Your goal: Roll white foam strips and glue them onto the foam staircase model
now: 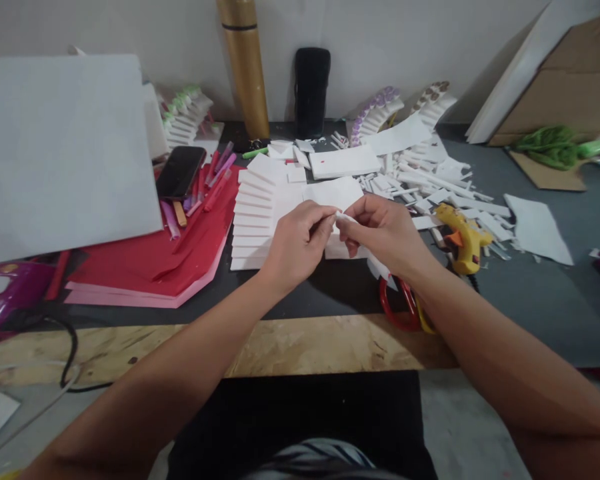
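My left hand and my right hand meet over the middle of the table, both pinching a small white foam strip between their fingertips. Beneath them lies a fan of stepped white foam pieces. Red-handled scissors lie under my right wrist, partly hidden. A yellow glue gun rests just right of my right hand.
Red and pink paper sheets and a black phone lie at left, below a large white board. White foam scraps litter the right. A gold flask and black case stand at the back wall. A purple glue gun sits far left.
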`<state>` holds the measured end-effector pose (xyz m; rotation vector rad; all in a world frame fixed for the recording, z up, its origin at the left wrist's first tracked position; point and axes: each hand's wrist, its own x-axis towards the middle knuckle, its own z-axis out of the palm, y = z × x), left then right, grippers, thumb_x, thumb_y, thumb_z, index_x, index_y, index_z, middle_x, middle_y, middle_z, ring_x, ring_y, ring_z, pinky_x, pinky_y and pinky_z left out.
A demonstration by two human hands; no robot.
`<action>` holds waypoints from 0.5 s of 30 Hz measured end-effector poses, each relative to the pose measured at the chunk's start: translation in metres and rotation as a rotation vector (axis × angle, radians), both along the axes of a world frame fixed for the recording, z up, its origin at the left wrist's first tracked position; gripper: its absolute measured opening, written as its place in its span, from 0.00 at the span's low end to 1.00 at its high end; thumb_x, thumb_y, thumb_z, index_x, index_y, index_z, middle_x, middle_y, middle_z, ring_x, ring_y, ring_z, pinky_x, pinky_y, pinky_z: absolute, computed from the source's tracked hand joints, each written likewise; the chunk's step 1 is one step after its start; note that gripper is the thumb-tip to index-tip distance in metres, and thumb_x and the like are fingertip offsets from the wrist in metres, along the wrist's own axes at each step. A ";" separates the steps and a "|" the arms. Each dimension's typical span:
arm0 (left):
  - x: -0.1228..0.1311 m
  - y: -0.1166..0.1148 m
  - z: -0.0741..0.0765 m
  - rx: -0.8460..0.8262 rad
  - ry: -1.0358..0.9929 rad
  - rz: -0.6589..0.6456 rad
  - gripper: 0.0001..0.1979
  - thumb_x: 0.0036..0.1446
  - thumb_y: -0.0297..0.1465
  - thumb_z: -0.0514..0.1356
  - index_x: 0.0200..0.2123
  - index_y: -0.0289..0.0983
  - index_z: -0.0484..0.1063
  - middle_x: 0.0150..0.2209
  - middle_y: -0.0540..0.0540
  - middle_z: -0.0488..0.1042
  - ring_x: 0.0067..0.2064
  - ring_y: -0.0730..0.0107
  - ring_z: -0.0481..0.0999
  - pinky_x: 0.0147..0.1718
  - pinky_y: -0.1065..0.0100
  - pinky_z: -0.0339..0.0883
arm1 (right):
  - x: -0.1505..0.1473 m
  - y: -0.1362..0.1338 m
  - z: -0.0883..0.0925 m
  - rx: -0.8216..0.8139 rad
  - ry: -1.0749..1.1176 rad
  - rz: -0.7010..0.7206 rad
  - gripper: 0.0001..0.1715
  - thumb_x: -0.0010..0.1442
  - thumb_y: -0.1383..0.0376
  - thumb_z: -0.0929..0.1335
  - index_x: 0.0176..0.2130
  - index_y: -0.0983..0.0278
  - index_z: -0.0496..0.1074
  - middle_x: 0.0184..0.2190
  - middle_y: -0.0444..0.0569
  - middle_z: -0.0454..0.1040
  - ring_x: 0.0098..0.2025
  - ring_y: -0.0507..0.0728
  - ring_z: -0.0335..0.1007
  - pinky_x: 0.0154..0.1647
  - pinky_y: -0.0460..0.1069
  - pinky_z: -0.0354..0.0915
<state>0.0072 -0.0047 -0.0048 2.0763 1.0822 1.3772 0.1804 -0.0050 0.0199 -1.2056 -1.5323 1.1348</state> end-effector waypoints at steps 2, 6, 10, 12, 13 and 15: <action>0.002 -0.002 0.000 -0.041 -0.025 0.005 0.08 0.67 0.27 0.58 0.41 0.36 0.79 0.35 0.47 0.79 0.38 0.70 0.77 0.39 0.68 0.70 | -0.001 -0.003 -0.001 0.039 -0.082 -0.041 0.13 0.57 0.63 0.75 0.30 0.63 0.69 0.19 0.41 0.73 0.17 0.49 0.68 0.19 0.44 0.62; 0.004 -0.003 0.000 -0.097 -0.032 0.017 0.07 0.65 0.26 0.59 0.40 0.36 0.79 0.36 0.47 0.80 0.38 0.70 0.78 0.40 0.68 0.70 | -0.004 -0.009 -0.001 0.158 -0.251 -0.103 0.13 0.56 0.64 0.75 0.31 0.62 0.67 0.19 0.41 0.73 0.19 0.52 0.71 0.21 0.45 0.62; -0.001 0.000 0.002 -0.067 -0.039 -0.015 0.08 0.66 0.26 0.59 0.41 0.36 0.79 0.35 0.47 0.78 0.38 0.71 0.77 0.39 0.69 0.70 | -0.002 -0.002 0.005 -0.153 0.102 -0.018 0.14 0.56 0.59 0.76 0.32 0.63 0.70 0.22 0.45 0.77 0.22 0.53 0.74 0.25 0.47 0.72; -0.004 0.003 0.002 -0.061 -0.072 -0.036 0.08 0.67 0.27 0.58 0.42 0.36 0.79 0.35 0.47 0.78 0.37 0.71 0.77 0.38 0.69 0.69 | 0.002 0.005 0.009 -0.393 0.333 0.040 0.15 0.59 0.56 0.74 0.32 0.65 0.73 0.25 0.49 0.79 0.23 0.53 0.75 0.26 0.47 0.75; -0.005 0.004 0.002 -0.059 -0.088 -0.042 0.08 0.67 0.28 0.58 0.42 0.36 0.79 0.35 0.47 0.77 0.37 0.71 0.77 0.38 0.69 0.69 | 0.004 0.008 0.009 -0.477 0.404 0.063 0.15 0.60 0.56 0.73 0.32 0.66 0.75 0.25 0.49 0.79 0.23 0.52 0.74 0.26 0.46 0.75; -0.007 0.005 0.001 -0.056 -0.103 -0.052 0.09 0.67 0.29 0.58 0.42 0.36 0.79 0.35 0.46 0.77 0.37 0.70 0.77 0.38 0.68 0.69 | 0.007 0.011 0.009 -0.562 0.484 0.106 0.13 0.61 0.59 0.73 0.33 0.68 0.77 0.27 0.51 0.79 0.23 0.51 0.74 0.26 0.45 0.75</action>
